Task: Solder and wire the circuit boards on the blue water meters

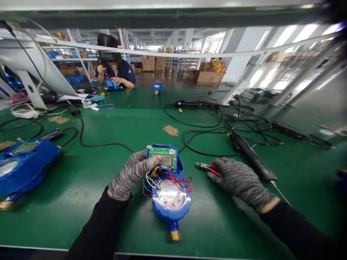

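Observation:
A blue water meter (171, 213) with a brass end lies on the green table in front of me. Its upper housing is uncovered, showing a green circuit board (168, 152) with a small display. Red, yellow, white and blue wires (173, 177) loop loosely over the meter's round window. In a grey knit glove, my left hand (132, 174) grips the housing's left side, its thumb over the board's display. To the right, my gloved right hand (240, 179) rests on the table, closed round the red handles of a pair of cutting pliers (206, 167), whose jaws point left toward the meter.
Another blue meter (25, 166) stands at the left. A black electric screwdriver (251, 155) and tangled cables lie right, beyond my right hand. A small pile of screws (170, 130) sits mid-table. Across the table, a co-worker (116, 72) handles a blue meter.

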Tool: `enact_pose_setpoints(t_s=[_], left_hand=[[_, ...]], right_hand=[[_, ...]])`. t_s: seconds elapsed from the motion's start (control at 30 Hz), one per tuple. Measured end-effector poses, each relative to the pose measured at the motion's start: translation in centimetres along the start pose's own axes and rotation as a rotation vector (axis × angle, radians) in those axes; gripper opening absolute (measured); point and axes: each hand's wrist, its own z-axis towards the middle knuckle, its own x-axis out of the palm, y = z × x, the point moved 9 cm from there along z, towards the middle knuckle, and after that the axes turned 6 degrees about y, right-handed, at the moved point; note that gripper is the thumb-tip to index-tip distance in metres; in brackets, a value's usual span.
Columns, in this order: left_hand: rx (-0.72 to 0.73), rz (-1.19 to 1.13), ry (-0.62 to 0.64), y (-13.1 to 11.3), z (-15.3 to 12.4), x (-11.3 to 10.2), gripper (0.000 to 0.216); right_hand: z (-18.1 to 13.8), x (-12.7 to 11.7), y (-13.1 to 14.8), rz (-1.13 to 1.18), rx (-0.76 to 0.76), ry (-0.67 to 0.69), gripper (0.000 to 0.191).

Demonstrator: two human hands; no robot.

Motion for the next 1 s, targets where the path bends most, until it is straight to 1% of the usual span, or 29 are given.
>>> enact_pose_setpoints(t_s=[0.03, 0.07, 0.1, 0.13, 0.17, 0.2, 0.23, 0.27, 0.3, 0.33, 0.37, 0.4, 0.47, 0.53, 0.6, 0.67, 0.8, 0.9, 1.0], left_hand=[[0.006, 0.011, -0.016, 0.0, 0.0, -0.1, 0.029], [0.013, 0.027, -0.036, -0.1, 0.0, -0.2, 0.029], [0.024, 0.044, -0.060, -0.2, 0.0, -0.3, 0.029], [0.037, 0.061, -0.085, -0.3, 0.0, -0.3, 0.029], [0.050, 0.072, -0.110, -0.4, 0.0, -0.3, 0.029], [0.061, 0.077, -0.135, -0.4, -0.1, -0.3, 0.028], [0.076, 0.082, -0.162, -0.6, -0.1, -0.3, 0.028], [0.095, 0.092, -0.195, -0.7, -0.2, -0.4, 0.027], [0.119, 0.104, -0.231, -0.9, -0.3, -0.5, 0.027], [0.146, 0.115, -0.263, -1.1, -0.5, -0.7, 0.027], [0.172, 0.122, -0.292, -1.3, -0.6, -0.8, 0.027], [0.190, 0.128, -0.314, -1.4, -0.7, -1.0, 0.027], [0.208, 0.133, -0.343, -1.4, -0.8, -1.3, 0.025], [0.210, 0.145, -0.357, -1.4, -0.9, -1.5, 0.024], [0.220, 0.166, -0.363, -1.6, -1.0, -1.6, 0.025], [0.223, 0.186, -0.366, -1.7, -1.1, -1.7, 0.026], [0.198, 0.264, -0.382, -1.5, -1.3, -2.0, 0.028], [0.185, 0.348, -0.399, -1.3, -1.4, -2.1, 0.030], [0.174, 0.326, -0.394, -1.2, -1.3, -2.0, 0.031]], right_hand=[[-0.3, 1.0, -0.4, 0.007, 0.018, -0.005, 0.021], [-0.5, 1.2, -0.4, 0.011, 0.016, -0.033, 0.025], [-0.8, 0.4, -0.1, 0.038, 0.004, -0.103, 0.030], [-1.3, -1.1, 0.5, 0.103, -0.022, -0.205, 0.035], [-1.9, -3.4, 1.5, 0.210, -0.069, -0.336, 0.038], [-2.7, -6.0, 2.4, 0.370, -0.130, -0.485, 0.036], [-3.3, -8.2, 3.6, 0.553, -0.204, -0.570, 0.026], [-3.4, -10.0, 5.0, 0.710, -0.280, -0.584, 0.017], [-3.5, -11.6, 6.4, 0.816, -0.325, -0.592, 0.014], [-3.4, -12.8, 8.1, 0.870, -0.386, -0.570, 0.013], [-3.3, -13.9, 9.3, 0.909, -0.414, -0.572, 0.012], [-2.9, -14.3, 10.4, 0.959, -0.425, -0.535, 0.011], [-1.9, -14.2, 11.7, 1.046, -0.411, -0.445, 0.011], [-1.0, -13.4, 12.1, 1.100, -0.386, -0.366, 0.012], [-0.7, -13.0, 12.2, 1.107, -0.386, -0.344, 0.011], [-0.6, -13.2, 12.0, 1.083, -0.396, -0.362, 0.011], [-0.5, -14.7, 11.3, 0.969, -0.404, -0.475, 0.015], [0.1, -15.4, 11.3, 0.889, -0.427, -0.477, 0.015], [0.4, -15.5, 11.2, 0.856, -0.447, -0.509, 0.013]])
